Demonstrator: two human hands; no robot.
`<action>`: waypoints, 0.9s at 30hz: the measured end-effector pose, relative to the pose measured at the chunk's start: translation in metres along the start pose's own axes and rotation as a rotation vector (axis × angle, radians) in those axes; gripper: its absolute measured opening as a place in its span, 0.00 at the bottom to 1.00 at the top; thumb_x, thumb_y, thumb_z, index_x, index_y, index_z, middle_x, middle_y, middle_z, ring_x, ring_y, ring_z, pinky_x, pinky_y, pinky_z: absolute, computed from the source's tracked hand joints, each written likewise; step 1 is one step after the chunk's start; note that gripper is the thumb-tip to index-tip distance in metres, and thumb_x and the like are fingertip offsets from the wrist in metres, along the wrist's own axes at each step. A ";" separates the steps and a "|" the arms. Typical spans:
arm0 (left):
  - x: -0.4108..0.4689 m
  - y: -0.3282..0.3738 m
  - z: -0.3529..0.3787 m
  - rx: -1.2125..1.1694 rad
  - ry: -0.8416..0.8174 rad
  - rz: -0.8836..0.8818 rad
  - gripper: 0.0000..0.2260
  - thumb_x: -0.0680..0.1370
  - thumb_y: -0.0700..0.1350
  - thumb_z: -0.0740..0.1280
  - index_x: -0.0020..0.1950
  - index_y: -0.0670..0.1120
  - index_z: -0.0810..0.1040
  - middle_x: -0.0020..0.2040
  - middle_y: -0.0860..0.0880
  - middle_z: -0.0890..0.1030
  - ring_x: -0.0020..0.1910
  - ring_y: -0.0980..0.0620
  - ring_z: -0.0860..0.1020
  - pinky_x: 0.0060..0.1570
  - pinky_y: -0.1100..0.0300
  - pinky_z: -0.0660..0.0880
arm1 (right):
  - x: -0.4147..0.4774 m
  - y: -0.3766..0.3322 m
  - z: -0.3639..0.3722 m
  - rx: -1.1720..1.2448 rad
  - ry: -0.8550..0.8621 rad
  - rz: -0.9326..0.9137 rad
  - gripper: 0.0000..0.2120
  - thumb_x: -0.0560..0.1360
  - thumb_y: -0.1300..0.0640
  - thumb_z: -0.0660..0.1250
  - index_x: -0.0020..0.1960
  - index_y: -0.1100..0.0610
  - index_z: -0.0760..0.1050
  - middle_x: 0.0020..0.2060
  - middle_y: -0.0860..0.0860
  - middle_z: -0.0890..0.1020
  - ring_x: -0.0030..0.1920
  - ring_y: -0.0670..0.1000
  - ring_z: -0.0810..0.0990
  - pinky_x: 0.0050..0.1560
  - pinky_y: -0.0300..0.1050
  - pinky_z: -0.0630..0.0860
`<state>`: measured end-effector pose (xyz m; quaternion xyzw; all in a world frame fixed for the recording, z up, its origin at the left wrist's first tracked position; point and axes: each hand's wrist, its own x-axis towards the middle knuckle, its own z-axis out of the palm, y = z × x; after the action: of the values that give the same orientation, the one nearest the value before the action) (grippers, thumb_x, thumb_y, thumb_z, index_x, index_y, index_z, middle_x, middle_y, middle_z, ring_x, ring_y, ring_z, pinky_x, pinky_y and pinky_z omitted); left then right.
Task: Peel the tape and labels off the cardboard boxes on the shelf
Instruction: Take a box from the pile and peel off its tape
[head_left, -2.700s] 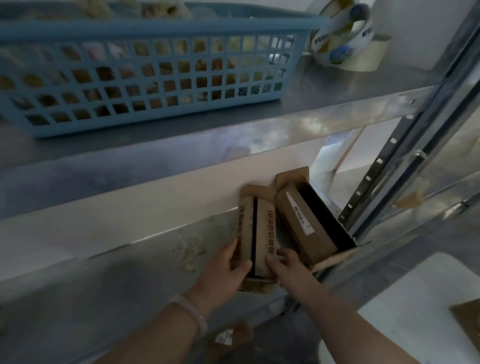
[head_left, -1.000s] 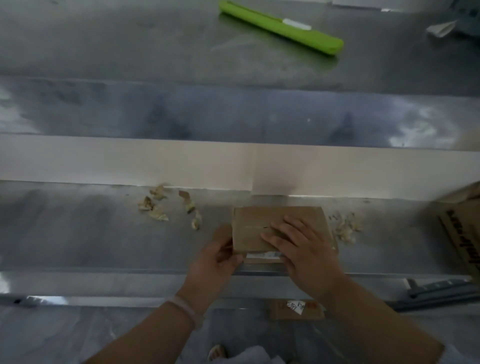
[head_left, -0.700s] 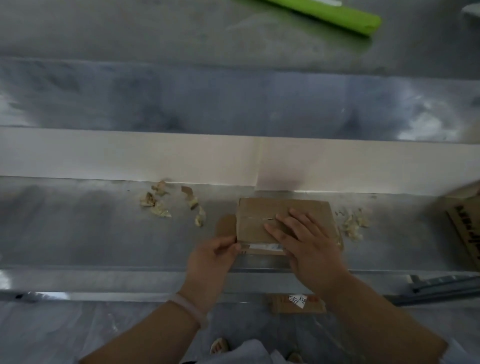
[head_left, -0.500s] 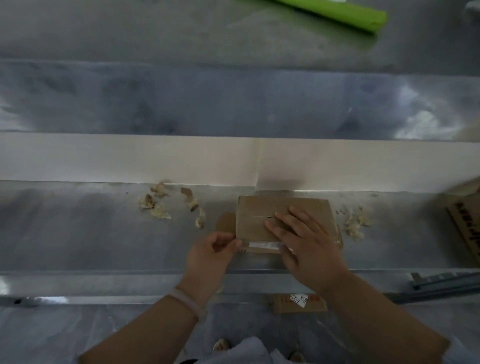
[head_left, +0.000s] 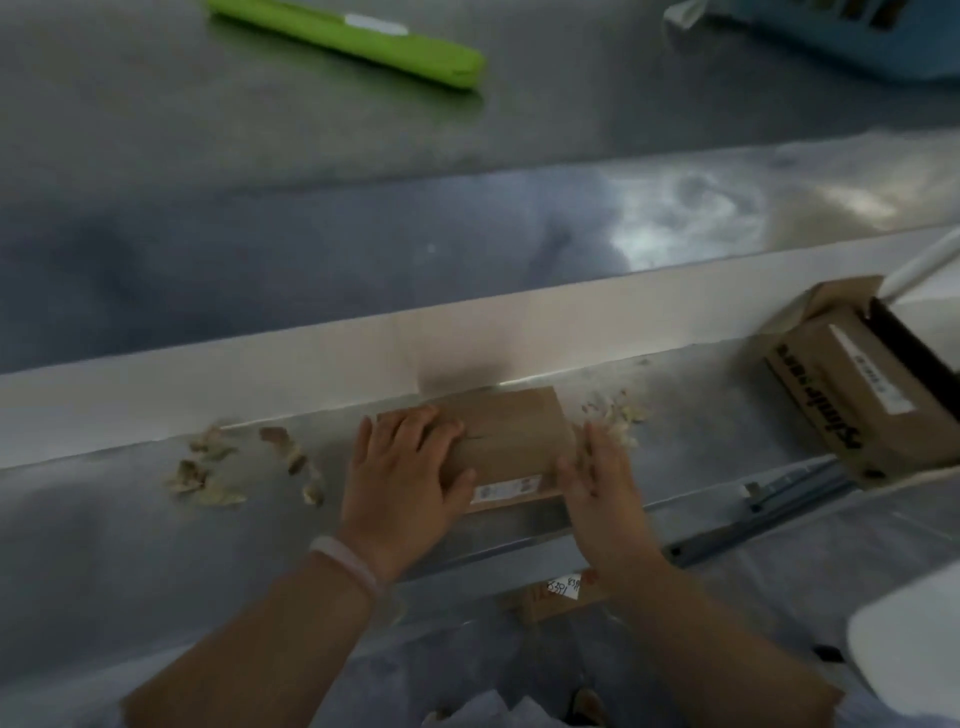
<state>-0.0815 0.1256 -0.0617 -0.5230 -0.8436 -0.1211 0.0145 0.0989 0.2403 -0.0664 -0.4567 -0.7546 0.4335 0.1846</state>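
Near the front edge of the grey metal shelf (head_left: 104, 545), small brown cardboard box (head_left: 514, 441) lies crosswise; your left hand (head_left: 400, 483) presses flat on top, right hand (head_left: 602, 483) straight-fingered at its right end, holding nothing; white label (head_left: 506, 489) nearer left.

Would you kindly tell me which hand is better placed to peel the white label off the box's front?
Probably the right hand: it sits free beside the right end of the box, close to the label on the front face, while the left hand lies flat on the box top, steadying it.
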 end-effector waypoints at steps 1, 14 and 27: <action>0.005 0.004 -0.001 0.006 0.009 -0.014 0.26 0.71 0.65 0.55 0.62 0.54 0.75 0.61 0.49 0.75 0.63 0.44 0.71 0.70 0.40 0.60 | -0.001 0.001 -0.004 0.072 -0.040 0.033 0.16 0.82 0.50 0.59 0.69 0.44 0.68 0.63 0.40 0.76 0.63 0.42 0.73 0.58 0.27 0.68; 0.012 0.009 0.011 0.130 -0.021 0.034 0.30 0.75 0.66 0.50 0.70 0.52 0.70 0.68 0.43 0.71 0.68 0.40 0.68 0.67 0.41 0.63 | -0.006 0.010 -0.013 0.321 0.200 0.300 0.04 0.74 0.55 0.72 0.46 0.46 0.82 0.41 0.42 0.84 0.46 0.43 0.81 0.51 0.41 0.79; 0.014 0.008 0.012 0.138 -0.011 0.040 0.29 0.74 0.66 0.52 0.69 0.52 0.72 0.66 0.44 0.74 0.66 0.40 0.70 0.65 0.41 0.64 | 0.012 0.002 -0.030 -0.265 -0.063 0.066 0.09 0.80 0.54 0.62 0.42 0.55 0.72 0.34 0.46 0.72 0.34 0.42 0.70 0.32 0.34 0.63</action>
<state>-0.0799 0.1438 -0.0693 -0.5379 -0.8395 -0.0597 0.0483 0.1138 0.2659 -0.0525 -0.4878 -0.7952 0.3501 0.0845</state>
